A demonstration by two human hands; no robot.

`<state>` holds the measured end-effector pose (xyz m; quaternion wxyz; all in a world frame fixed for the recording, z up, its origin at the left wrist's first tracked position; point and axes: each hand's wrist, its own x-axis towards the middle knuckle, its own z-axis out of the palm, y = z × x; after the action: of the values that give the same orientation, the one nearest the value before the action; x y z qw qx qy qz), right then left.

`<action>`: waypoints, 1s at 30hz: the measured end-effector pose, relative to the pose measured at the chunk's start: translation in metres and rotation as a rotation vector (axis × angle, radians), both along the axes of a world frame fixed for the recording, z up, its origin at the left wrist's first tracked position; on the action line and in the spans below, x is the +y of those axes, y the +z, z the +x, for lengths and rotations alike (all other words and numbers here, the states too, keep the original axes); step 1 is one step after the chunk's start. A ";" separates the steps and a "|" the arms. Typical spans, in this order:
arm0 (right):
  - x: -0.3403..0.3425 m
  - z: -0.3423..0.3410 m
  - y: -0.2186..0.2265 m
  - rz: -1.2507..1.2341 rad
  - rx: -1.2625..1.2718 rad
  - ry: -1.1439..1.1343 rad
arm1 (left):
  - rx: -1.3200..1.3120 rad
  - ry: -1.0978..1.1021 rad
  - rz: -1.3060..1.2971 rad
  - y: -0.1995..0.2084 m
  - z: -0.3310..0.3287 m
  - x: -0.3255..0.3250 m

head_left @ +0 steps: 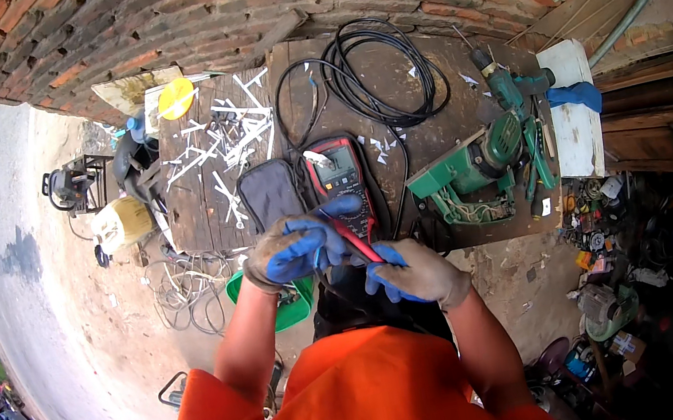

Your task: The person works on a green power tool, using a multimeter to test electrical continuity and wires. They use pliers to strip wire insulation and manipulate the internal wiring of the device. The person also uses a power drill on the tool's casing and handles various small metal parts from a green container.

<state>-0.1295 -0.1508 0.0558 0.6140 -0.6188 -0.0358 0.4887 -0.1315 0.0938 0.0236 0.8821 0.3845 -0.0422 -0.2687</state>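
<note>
Both my hands wear grey work gloves with blue palms and fingers. In front of my body, over the table's near edge, my right hand [419,270] is closed round a slim red-and-black handled tool [355,241]; its exact kind cannot be told. The tool slants up to the left, its upper end by my left hand's fingers. My left hand [298,248] is curled, with a dark cable [328,283] hanging below it and a bit of blue wire at its fingers. Just beyond, a red-and-black multimeter [337,176] lies on the table beside a grey zip case [271,193].
White plastic strips [237,133] litter the wooden table [201,207] at left. A coiled black cable [340,74] lies at the back. A green power tool [472,163] and a drill [508,85] stand right. A green basin [293,312] sits below the table edge.
</note>
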 end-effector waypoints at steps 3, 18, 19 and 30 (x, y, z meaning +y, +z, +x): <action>-0.008 0.012 0.000 -0.053 0.096 0.094 | 0.106 0.046 0.136 -0.001 -0.005 -0.011; 0.006 -0.068 0.048 -0.184 -1.010 -0.214 | 0.537 0.485 -0.621 -0.044 -0.024 -0.025; 0.015 -0.060 0.049 -0.179 -0.701 -0.208 | 0.445 0.436 -0.609 -0.034 -0.020 -0.031; 0.027 -0.025 -0.094 0.394 0.407 -1.282 | 0.368 0.272 0.213 -0.028 -0.021 -0.032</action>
<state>-0.1549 -0.1238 -0.0381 0.8763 -0.2914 0.3640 0.1210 -0.1522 0.0620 -0.0046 0.8575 0.4222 0.1998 -0.2157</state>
